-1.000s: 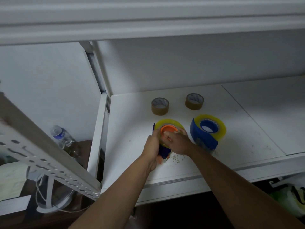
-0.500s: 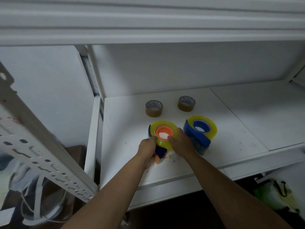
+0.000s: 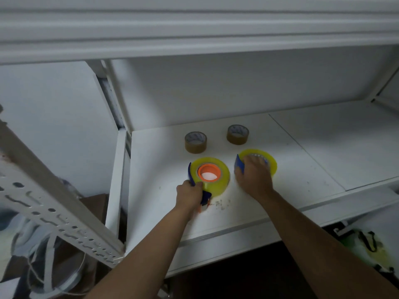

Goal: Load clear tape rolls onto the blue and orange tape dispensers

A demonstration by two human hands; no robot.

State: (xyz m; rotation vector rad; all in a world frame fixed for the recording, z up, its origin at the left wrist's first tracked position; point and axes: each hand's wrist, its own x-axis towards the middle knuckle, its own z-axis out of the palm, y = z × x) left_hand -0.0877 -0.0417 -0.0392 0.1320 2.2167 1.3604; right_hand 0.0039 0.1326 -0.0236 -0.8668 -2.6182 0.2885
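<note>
Two tape dispensers [image 3: 208,180] [image 3: 259,160], each gripped by curled fingers [image 3: 195,184]; two brown rolls [image 3: 195,142] behind.

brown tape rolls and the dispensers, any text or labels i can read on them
Left brown tape roll: print on the inner core, too blurred to read.
Right brown tape roll: the same, unreadable.
Orange-hub dispenser and blue dispenser: no text visible.

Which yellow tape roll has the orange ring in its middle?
The yellow roll that the left hand holds, on the left. The other yellow roll, under the right hand, shows no orange, only blue beside it.
</note>
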